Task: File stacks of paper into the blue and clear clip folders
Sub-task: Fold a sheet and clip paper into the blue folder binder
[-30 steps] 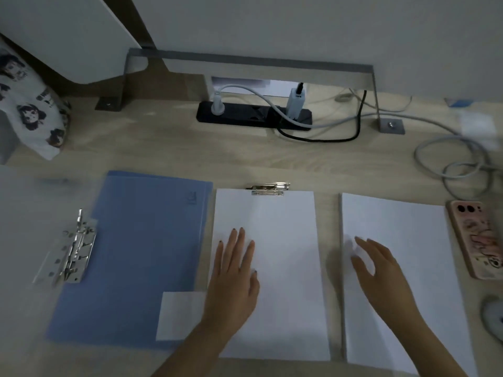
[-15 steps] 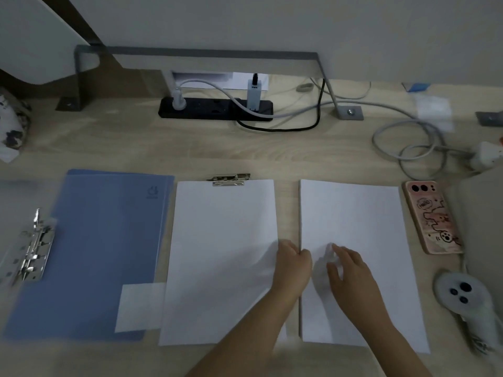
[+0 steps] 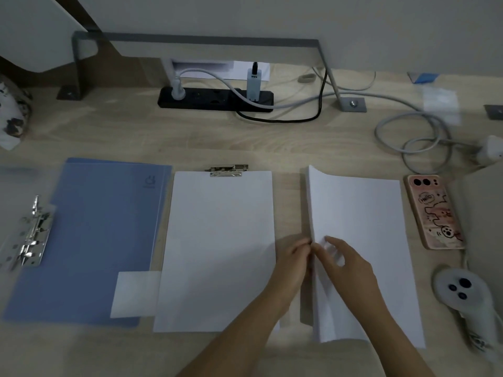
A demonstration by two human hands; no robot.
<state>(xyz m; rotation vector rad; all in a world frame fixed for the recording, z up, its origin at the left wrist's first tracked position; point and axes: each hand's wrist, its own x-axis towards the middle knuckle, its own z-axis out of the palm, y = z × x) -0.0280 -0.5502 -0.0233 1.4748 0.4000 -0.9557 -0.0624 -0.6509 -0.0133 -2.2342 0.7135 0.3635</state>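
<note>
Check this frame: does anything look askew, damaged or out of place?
Only the right paper stack: its left edge curls up off the desk where the left hand and right hand grip it. Nothing damaged.

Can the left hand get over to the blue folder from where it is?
Probably yes. The left hand pinches the right paper stack, but once it lets go, only the flat clipped paper lies between it and the blue folder.

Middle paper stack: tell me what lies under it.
A metal clip shows at the top edge of the middle paper stack, and a pale tab sticks out past its lower left corner. Whatever they belong to is covered by the sheets.
</note>
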